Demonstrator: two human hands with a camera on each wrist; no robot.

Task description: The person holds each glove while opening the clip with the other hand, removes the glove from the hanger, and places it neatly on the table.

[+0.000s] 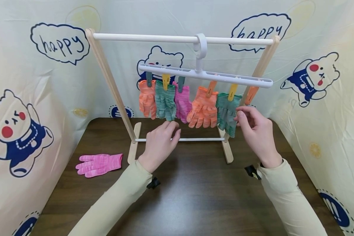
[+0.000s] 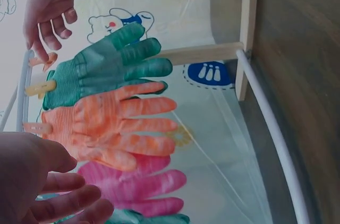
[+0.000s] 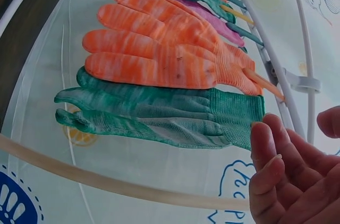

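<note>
A white clip hanger [image 1: 224, 78] hangs from the rack's top bar with several knitted gloves clipped along it. My right hand [image 1: 256, 131] is beside the rightmost green glove [image 1: 226, 114], its fingers loosely bent near the cuff and the thumb apart from them in the right wrist view. Just above that hand hangs an orange clip [image 1: 251, 95] with no glove visible in it. My left hand [image 1: 162, 144] hovers below the left-hand gloves, holding nothing. An orange glove [image 2: 111, 126] hangs beside the green one, with a pink glove [image 1: 182, 101] further left.
A pink glove [image 1: 99, 165] lies flat on the dark wooden table [image 1: 183, 196], left of the rack. The drying rack has wooden side posts [image 1: 109, 78] and a white lower bar [image 1: 191, 139]. Patterned cloth [image 1: 318, 131] surrounds the table.
</note>
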